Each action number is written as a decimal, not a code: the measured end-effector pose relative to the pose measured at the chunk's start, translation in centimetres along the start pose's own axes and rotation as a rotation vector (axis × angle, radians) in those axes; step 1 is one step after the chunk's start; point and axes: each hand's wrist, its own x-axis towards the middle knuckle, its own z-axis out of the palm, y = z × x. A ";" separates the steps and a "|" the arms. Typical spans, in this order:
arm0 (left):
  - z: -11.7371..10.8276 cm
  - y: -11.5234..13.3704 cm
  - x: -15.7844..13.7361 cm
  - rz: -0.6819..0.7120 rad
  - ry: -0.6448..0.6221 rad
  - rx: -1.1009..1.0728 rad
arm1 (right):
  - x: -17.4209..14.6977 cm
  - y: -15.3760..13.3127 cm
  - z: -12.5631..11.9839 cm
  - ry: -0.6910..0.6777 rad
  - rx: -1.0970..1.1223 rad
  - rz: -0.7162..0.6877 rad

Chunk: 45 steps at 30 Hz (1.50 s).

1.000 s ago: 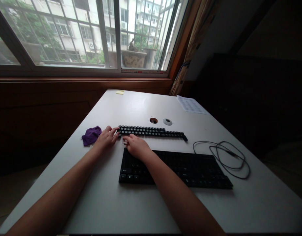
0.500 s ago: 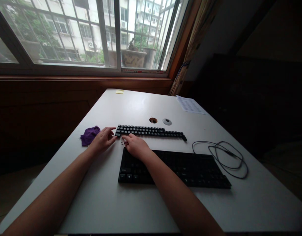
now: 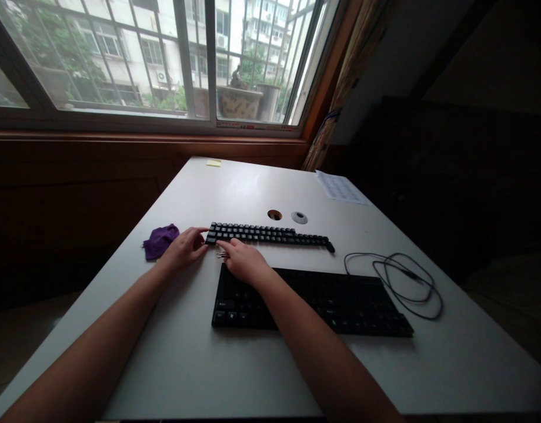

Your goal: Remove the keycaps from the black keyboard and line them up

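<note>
Black keycaps [image 3: 253, 233] lie in tight rows on the desk, with one tilted piece at the right end. My left hand [image 3: 186, 244] is at the left end of these rows, its index finger and thumb apart and touching or nearly touching the end keycaps. My right hand [image 3: 243, 258] stretches its index finger to the front left keycap. Under that finger, a small silvery wire-like thing [image 3: 221, 255] sticks out from my curled fingers; its kind is too small to make out. Below my right wrist lies a black keyboard [image 3: 314, 294], partly covered by the forearm.
A purple cloth [image 3: 160, 242] lies left of my left hand. A black cable [image 3: 411, 276] coils right of the keyboard. Farther back are a round desk hole [image 3: 274, 215], a grey round cover [image 3: 299, 218], a printed sheet [image 3: 341, 188] and a yellow note [image 3: 214, 163].
My right index finger has shifted very slightly up and left at the front left keycap. My left hand has hardly moved, and the keycaps and keyboard stay in place.
</note>
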 end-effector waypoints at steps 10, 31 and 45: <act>0.0 0.0 0.0 -0.001 -0.001 0.005 | 0.0 0.0 -0.1 -0.012 -0.004 0.004; 0.1 0.3 0.1 0.020 0.014 0.070 | 0.0 0.0 -0.1 -0.023 -0.004 0.007; 0.6 -0.3 0.0 0.095 0.016 0.176 | -0.1 -0.1 -0.3 -0.031 0.005 0.018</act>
